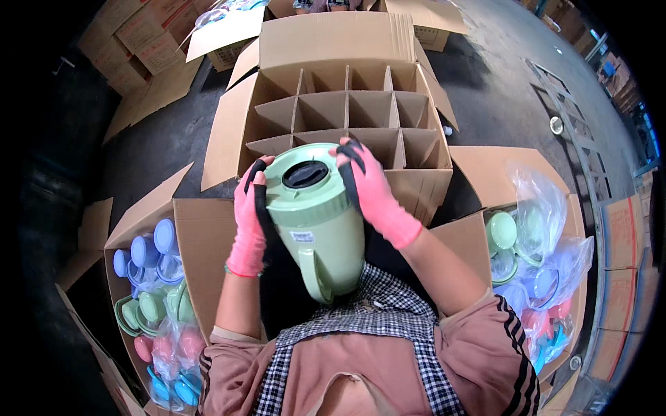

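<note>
Between my two hands I hold a pale green handled jug [326, 239], tilted, its wide end turned up. A dark round opening or disc sits in the middle of that end; I cannot tell which. A small white label shows on its side, and the handle points toward my apron. My left hand [251, 216], in a pink and black fingerless glove, grips the rim's left side. On the right side of the rim, my right hand [371, 188] in a matching glove presses with its fingers curled over the edge. Just beyond stands an open carton [433, 182] with cardboard dividers.
Left of me, an open box [198, 239] holds blue, green, pink and turquoise plastic parts. Another open box [461, 243] on the right has similar parts in clear bags. More cartons [149, 41] are stacked far left. A metal frame [576, 132] lies on the floor at right.
</note>
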Demonstrator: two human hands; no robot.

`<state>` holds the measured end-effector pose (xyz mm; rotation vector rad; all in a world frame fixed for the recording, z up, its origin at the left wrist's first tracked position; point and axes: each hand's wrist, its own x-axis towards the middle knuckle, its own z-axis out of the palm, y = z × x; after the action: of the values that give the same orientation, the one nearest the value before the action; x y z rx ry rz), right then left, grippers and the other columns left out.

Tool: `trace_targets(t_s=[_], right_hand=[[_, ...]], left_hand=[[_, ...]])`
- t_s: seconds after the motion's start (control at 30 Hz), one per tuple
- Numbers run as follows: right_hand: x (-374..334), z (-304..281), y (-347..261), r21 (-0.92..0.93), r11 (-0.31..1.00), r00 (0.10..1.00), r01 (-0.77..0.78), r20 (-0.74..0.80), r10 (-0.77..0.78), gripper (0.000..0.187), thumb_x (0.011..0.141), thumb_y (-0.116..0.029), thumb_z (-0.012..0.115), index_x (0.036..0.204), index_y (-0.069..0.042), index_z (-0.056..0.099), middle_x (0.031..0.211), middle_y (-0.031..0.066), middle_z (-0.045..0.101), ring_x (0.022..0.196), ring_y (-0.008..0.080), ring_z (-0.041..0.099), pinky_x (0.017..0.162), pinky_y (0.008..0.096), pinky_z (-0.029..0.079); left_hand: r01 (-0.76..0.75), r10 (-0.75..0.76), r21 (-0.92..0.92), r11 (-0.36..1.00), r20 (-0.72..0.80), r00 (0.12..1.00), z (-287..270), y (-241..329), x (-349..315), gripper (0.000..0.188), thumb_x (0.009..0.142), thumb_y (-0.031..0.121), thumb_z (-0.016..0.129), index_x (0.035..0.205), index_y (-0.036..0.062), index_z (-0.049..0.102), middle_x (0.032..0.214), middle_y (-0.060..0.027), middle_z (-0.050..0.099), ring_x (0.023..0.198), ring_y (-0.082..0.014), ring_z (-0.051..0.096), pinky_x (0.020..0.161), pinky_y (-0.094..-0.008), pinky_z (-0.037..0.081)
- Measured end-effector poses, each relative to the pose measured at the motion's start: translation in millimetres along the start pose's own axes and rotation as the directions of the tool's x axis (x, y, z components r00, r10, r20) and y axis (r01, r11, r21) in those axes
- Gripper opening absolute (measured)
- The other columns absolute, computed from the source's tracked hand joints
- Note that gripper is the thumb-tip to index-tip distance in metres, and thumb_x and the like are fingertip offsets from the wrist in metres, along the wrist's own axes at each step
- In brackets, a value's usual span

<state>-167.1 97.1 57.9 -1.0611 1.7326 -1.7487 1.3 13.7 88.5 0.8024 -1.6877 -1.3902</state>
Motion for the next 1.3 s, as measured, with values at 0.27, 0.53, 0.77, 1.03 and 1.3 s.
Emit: trace_targets(t_s=[0.27,0.53,0.77,1.03,1.3], right_hand=[[22.2,-27.2,-18.1,0.469,0.803,0.919,-0.368,0.317,0.236,0.029,0.082,-0.027,0.057,0.098,-0.003,0.055,0.084,-0.0014,0.053,0.077,0.0076,0.048,0.071,0.0227,0.041],[17.6,-52.4,-93.9,-0.248,0.567,0.396,0.785,0.905,-0.152,0.024,0.072,-0.011,0.056,0.095,-0.003,0.051,0.090,0.0148,0.054,0.086,0.0317,0.052,0.075,0.0380,0.042],[26.1,-34.6,-123.0,0.241,0.108,-0.252,0.964,0.963,0.100,0.013,0.070,-0.015,0.053,0.080,-0.008,0.048,0.081,0.0068,0.049,0.083,0.0226,0.049,0.071,0.0330,0.042],[16.6,17.3,-127.0,-0.889,0.457,0.467,0.020,0.412,0.782,0.030,0.079,-0.025,0.046,0.066,0.000,0.058,0.067,0.0160,0.059,0.061,0.0303,0.057,0.058,0.0373,0.046],[32.1,-5.6,-124.0,0.308,0.031,-0.308,0.951,0.933,0.187,0.013,0.076,-0.019,0.052,0.078,-0.007,0.049,0.074,0.0058,0.051,0.071,0.0235,0.052,0.067,0.0339,0.043]], left_hand=[[-0.177,0.183,0.164,0.970,-0.020,0.983,21.4,3.1,-31.7,0.051,0.088,0.029,0.044,0.126,-0.0026,0.033,0.126,-0.0142,0.039,0.116,-0.0220,0.037,0.098,-0.0323,0.027],[0.592,-0.168,-0.697,0.405,0.579,0.798,9.8,-142.5,9.3,0.059,0.088,0.050,0.030,0.123,0.0034,0.041,0.117,-0.0084,0.051,0.104,-0.0186,0.050,0.093,-0.0332,0.037],[0.619,-0.223,-0.590,0.518,0.605,0.764,14.0,-137.1,-18.9,0.052,0.091,0.043,0.029,0.119,0.0020,0.044,0.113,-0.0086,0.053,0.100,-0.0168,0.051,0.089,-0.0310,0.041],[0.347,-0.066,-0.503,0.792,0.494,0.867,9.7,-104.0,-18.2,0.046,0.093,0.038,0.029,0.114,0.0017,0.048,0.106,-0.0039,0.054,0.095,-0.0100,0.048,0.085,-0.0259,0.039],[0.385,-0.042,-0.542,0.747,0.540,0.841,5.4,-62.7,-18.4,0.048,0.092,0.040,0.031,0.114,0.0011,0.048,0.106,-0.0052,0.055,0.095,-0.0104,0.050,0.086,-0.0262,0.039]])
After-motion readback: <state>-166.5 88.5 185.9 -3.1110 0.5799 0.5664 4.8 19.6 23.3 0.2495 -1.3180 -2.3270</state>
